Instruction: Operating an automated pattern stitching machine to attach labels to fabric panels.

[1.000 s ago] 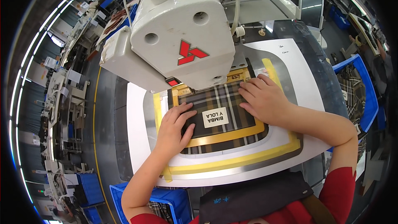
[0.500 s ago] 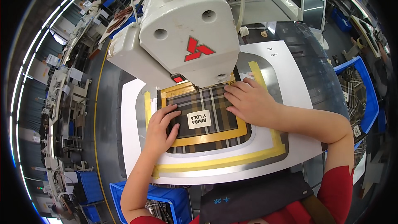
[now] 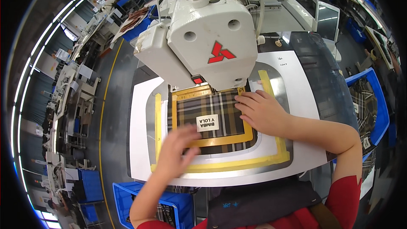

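A plaid fabric panel in brown, black and white lies under the head of a white sewing machine. A yellow clamping frame surrounds it, and a cream label sits on its middle. My right hand rests on the right side of the frame, fingers stretched flat with their tips at the fabric's edge. Smeared by motion, my left hand is over the frame's lower left corner, its thumb apart from the fingers and nothing visible in it.
A white sheet with yellow tape lies around the frame. Blue bins of plaid pieces stand at the right, with another blue bin below the table at the left. A monitor stands behind at the right.
My left hand has lifted off the fabric's left edge and moved toward me and slightly right. My right hand stays on the frame's right side. The whole view has shifted a little.
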Available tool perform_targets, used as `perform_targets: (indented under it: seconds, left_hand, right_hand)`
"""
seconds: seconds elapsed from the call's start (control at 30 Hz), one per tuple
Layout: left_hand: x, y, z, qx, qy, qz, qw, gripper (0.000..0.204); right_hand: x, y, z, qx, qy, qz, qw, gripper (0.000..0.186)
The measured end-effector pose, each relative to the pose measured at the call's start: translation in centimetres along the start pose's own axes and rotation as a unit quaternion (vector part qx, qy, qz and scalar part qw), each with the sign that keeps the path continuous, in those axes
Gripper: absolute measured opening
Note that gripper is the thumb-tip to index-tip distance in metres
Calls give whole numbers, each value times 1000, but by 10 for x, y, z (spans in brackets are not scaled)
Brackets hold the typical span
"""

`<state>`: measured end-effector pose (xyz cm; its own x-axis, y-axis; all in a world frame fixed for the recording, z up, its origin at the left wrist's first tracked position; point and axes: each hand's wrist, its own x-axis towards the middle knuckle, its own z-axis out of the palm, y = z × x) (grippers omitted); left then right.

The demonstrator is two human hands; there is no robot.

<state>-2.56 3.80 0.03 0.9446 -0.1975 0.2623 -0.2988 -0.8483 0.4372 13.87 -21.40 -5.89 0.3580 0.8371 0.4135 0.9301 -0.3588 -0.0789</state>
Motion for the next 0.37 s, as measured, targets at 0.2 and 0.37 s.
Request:
perform_targets:
  seconds: [0.2, 0.37]
  left_hand:
    - [-86, 54, 50, -428, -319, 43, 844, 17]
    - [-157, 34, 135, -403, -303, -289, 814, 25]
  right_hand:
    - [-1, -1, -7, 71, 35, -12, 997, 28]
    - [-8, 10, 7, 79, 38, 23, 996, 27]
